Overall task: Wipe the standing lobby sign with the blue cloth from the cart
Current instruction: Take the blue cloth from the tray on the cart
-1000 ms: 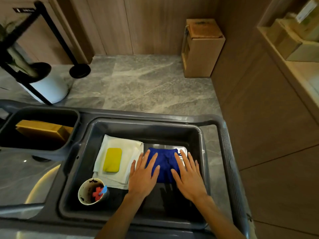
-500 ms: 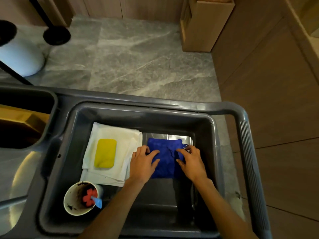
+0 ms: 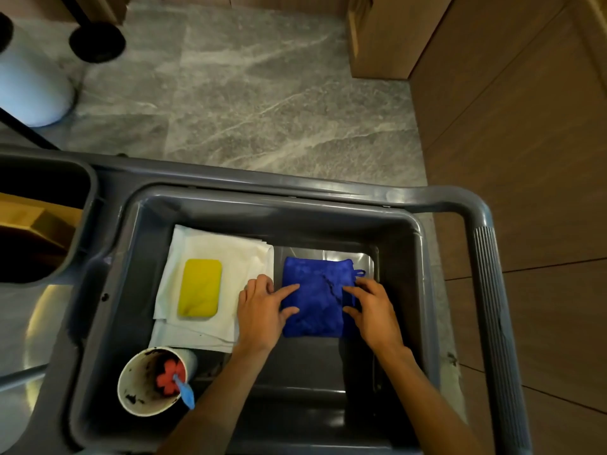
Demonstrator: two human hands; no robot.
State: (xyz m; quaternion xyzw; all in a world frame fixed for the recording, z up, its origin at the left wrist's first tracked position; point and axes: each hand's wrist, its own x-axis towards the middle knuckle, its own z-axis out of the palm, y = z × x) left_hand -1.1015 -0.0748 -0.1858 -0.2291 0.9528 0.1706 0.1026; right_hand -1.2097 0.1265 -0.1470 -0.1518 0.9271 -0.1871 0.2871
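Lying folded on the floor of the deep grey plastic cart tub (image 3: 402,231), the blue terry cloth (image 3: 317,298) sits in the tub's right half, a small hanging loop showing at its far right corner. Both hands are on it. The left hand (image 3: 262,311) rests at the cloth's left edge, forefinger and thumb stretched onto the fabric, the other fingers curled back beside the white stack. The right hand (image 3: 371,308) covers the right edge, fingers bent and thumb laid across the fabric; whether either hand has truly gripped the cloth or only presses it, I cannot tell. The cloth lies flat against the tub floor.

Just left of it lies a stack of folded white paper cloths (image 3: 210,290), touching the left hand, with a yellow oblong sponge (image 3: 199,288) on top. Nearer the person, in the tub's left corner, stands a stained white paper cup (image 3: 147,382) holding a red flower-shaped piece with a light blue handle (image 3: 177,384). Beyond the cart is grey marble floor (image 3: 262,93), and a brown wooden box (image 3: 381,37) stands against the wood wall.
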